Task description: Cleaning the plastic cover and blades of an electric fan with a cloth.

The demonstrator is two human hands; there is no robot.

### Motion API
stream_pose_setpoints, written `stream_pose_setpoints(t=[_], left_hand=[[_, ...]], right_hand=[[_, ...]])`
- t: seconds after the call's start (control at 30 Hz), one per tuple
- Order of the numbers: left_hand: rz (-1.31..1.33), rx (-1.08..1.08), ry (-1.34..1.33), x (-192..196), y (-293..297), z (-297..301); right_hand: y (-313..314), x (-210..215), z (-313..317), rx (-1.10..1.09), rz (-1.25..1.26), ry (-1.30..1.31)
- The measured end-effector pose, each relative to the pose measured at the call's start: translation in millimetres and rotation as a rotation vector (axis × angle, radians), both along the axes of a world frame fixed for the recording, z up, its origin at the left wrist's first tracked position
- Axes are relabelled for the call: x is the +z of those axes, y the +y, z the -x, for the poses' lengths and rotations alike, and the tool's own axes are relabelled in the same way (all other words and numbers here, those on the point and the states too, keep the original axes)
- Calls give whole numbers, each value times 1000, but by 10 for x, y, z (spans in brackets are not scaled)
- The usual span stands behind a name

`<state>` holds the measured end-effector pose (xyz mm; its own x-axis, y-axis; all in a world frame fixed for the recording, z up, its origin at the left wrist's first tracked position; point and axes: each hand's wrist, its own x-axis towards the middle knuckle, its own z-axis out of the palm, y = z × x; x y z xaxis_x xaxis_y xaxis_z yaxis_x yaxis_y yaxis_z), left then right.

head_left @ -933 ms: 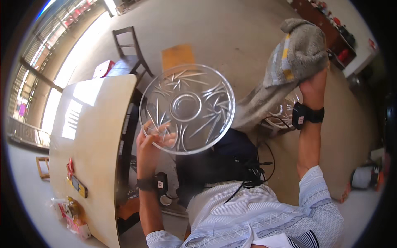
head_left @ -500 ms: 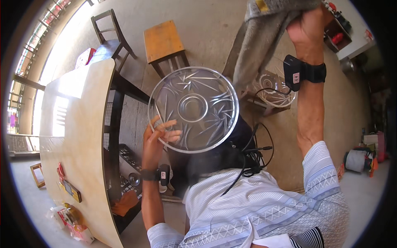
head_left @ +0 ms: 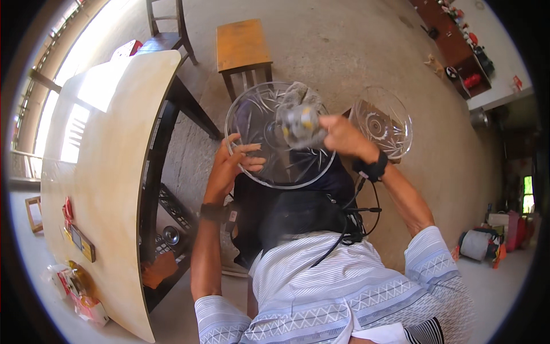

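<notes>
My left hand [head_left: 234,162] grips the left rim of a clear round glass plate [head_left: 252,114] with a cut leaf pattern, its fingers showing through the glass from beneath. The plate is held above my lap. In my right hand [head_left: 344,135] is a bunched grey cloth [head_left: 302,117], pressed against the plate's right part and blurred by motion. Right of the plate, a second clear patterned glass dish [head_left: 379,127] rests on a small brown stool, most of which is hidden.
A pale-topped table [head_left: 109,189] stands at my left, with a yellow-and-black device [head_left: 83,245] and packages near its edge. Ahead are an orange-topped wooden stool [head_left: 243,45] and a dark chair [head_left: 166,43]. A black cable [head_left: 375,198] hangs by my lap.
My right hand has come down from the upper right, bringing the cloth onto the glass plate. The left hand keeps its hold on the rim. The whole view has shifted slightly.
</notes>
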<state>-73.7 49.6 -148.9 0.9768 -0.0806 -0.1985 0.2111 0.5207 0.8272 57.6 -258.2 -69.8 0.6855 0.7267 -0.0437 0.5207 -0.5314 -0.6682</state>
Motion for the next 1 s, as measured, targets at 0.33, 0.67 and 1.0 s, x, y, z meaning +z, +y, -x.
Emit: stream_pose_setpoints(t=[0.33,0.67,1.0], left_hand=[[-203,52,109,94,-1,-9],[-109,62,54,22,-78,22],[-264,48,62,72,-99,-20]], right_hand=[[507,-187,457,338,59,-163],[1023,-407,-298,-20,22,-373],[736,-250,417,198,153,-216]])
